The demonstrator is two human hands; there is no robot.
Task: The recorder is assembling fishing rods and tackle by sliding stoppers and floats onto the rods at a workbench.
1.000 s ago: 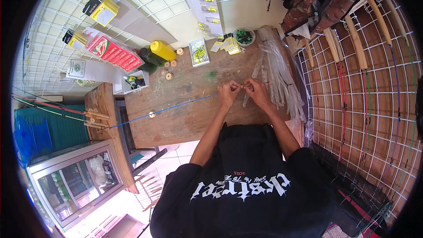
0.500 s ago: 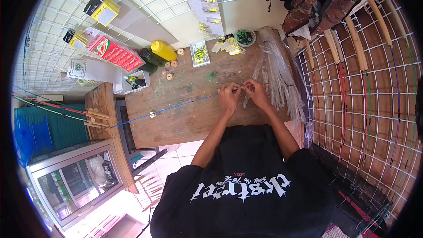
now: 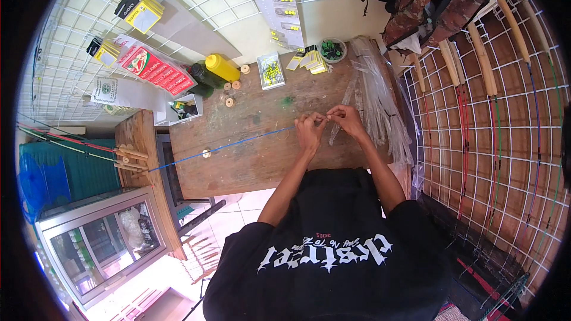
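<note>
A thin blue fishing rod (image 3: 238, 142) slants across the wooden table (image 3: 238, 169), running from a far-left wooden handle up to my hands. My left hand (image 3: 310, 131) is closed round its thin right end, fingers bent and pinching. Just to the right, my right hand (image 3: 346, 121) pinches with thumb and forefinger, almost meeting the left fingertips. What lies between those right fingers is too small to make out. Below the rod, beside my left hand, a fine loop of line (image 3: 284, 135) rests on the wood. A wooden spool (image 3: 206, 153) sits close to the rod further left.
Clear plastic sleeves (image 3: 380, 104) cover the table's right side. Along the back stand a yellow bottle (image 3: 222, 68), a white box of yellow-green beads (image 3: 272, 74) and a tub of dark green pieces (image 3: 332, 51). A wire grid (image 3: 470, 137) with hanging rods borders the right.
My right hand's fingers have lifted slightly and turned at the rod's end. A reddish tip that showed beside it is no longer visible. My left hand stays nearly in place.
</note>
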